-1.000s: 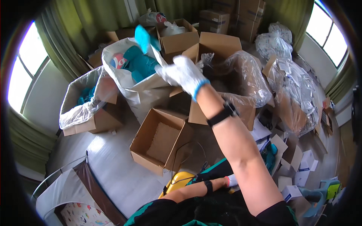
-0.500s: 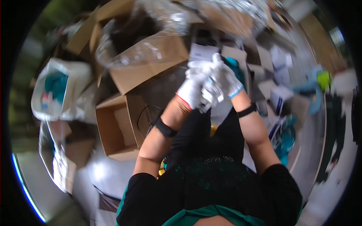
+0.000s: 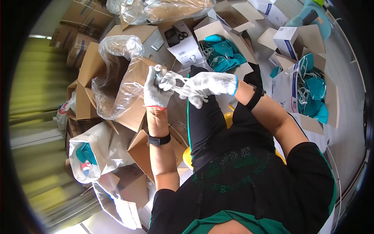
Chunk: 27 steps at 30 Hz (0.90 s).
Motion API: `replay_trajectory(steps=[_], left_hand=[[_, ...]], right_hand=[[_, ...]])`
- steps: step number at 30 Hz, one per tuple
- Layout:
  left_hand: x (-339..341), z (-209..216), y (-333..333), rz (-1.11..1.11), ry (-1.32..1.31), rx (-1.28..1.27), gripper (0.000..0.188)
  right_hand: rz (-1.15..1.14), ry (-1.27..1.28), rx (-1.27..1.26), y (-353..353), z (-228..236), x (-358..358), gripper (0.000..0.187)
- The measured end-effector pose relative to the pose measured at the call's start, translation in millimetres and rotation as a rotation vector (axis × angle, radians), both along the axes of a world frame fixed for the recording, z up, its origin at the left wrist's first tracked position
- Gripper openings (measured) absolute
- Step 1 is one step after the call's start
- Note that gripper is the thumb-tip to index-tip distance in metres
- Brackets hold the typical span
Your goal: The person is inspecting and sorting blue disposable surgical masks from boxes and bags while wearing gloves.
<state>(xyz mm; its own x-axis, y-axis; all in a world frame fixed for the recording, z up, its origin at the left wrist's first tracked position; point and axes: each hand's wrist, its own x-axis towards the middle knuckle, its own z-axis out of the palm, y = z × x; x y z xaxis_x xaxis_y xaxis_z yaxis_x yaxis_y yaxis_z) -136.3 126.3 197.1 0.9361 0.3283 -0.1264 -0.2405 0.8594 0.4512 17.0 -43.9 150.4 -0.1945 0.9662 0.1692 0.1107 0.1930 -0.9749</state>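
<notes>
A crumpled strip of clear plastic film [image 3: 176,80] is stretched between my two gloved hands. My left hand [image 3: 157,91], in a white knit glove with a red cuff, is closed on one end with its fingertips pointing up. From the right, my right hand [image 3: 214,84], in a white glove with a blue cuff, grips the other end; some of its fingers hang below the film. Just beyond my right hand stands an open white carton [image 3: 249,54] holding teal face masks [image 3: 222,54] with white straps.
An open brown carton [image 3: 144,103] lined with clear plastic stands at the left. Scissors [image 3: 182,35] lie past my hands. Another carton of teal masks [image 3: 314,87] is at the right. A white sack [image 3: 113,140] and a smaller brown box [image 3: 142,156] stand at the lower left.
My hands were together with the plastic bunched between them; now they are apart, with the plastic drawn out. The view has shifted, bringing the mask cartons more plainly into sight.
</notes>
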Motion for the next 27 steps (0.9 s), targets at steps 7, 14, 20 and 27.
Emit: replay_trajectory(steps=[7, 14, 20, 27], left_hand=[[-14, -32, 8, 0.316, 0.379, -0.032, 0.024], [-40, -126, -5, 0.507, 0.764, -0.251, 0.024], [-75, -188, -21, 0.167, 0.766, -0.123, 0.025], [-73, -93, -32, 0.443, 1.194, 1.811, 0.034]], right_hand=[[0.078, 0.774, -0.603, -32, -13, 7, 0.026], [0.111, 0.690, -0.979, -65, -69, -18, 0.024], [-0.114, 1.242, -1.310, -50, -92, -46, 0.033], [-0.281, 0.055, -0.911, -33, -50, -51, 0.030]])
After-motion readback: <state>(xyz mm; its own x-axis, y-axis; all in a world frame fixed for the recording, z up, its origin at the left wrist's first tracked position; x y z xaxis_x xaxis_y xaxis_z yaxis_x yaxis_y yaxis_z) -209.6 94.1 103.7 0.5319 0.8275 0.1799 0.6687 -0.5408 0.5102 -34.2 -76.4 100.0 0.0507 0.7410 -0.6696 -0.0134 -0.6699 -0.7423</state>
